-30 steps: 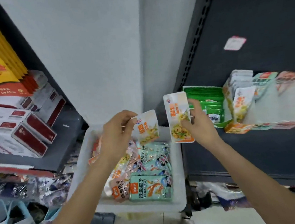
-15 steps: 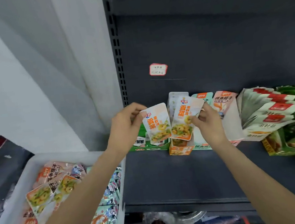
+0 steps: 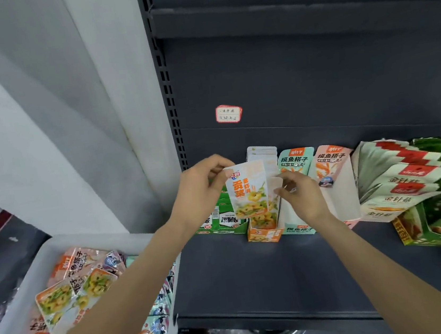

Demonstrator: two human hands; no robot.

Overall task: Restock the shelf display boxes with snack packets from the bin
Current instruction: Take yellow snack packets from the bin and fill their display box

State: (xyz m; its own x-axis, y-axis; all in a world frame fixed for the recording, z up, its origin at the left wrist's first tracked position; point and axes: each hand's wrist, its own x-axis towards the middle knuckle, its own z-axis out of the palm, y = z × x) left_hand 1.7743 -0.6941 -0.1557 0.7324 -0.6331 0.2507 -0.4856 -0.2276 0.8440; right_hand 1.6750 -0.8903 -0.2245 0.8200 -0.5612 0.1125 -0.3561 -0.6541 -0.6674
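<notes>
Right hand [image 3: 299,194] now tucking packet into orange box [image 3: 264,235]; left hand [image 3: 201,187] grip pinching packet [image 3: 248,191].

Pale grey wall [image 3: 41,119], dark metal shelving [image 3: 311,58], slotted upright [image 3: 165,90]

Open dark shelf [image 3: 254,273] lies bare below both wrists, wide enough for a hand to pass. Ahead of the fingertips, a row of display boxes blocks the way: a green box [image 3: 220,222] under the left hand [image 3: 197,189], an orange box [image 3: 264,235] packed with packets just below the right hand [image 3: 297,193], and teal and pink ones beside it. Above the fingers the back panel [image 3: 314,77] stands clear. The white bin [image 3: 65,244] sits beneath the left forearm.
</notes>
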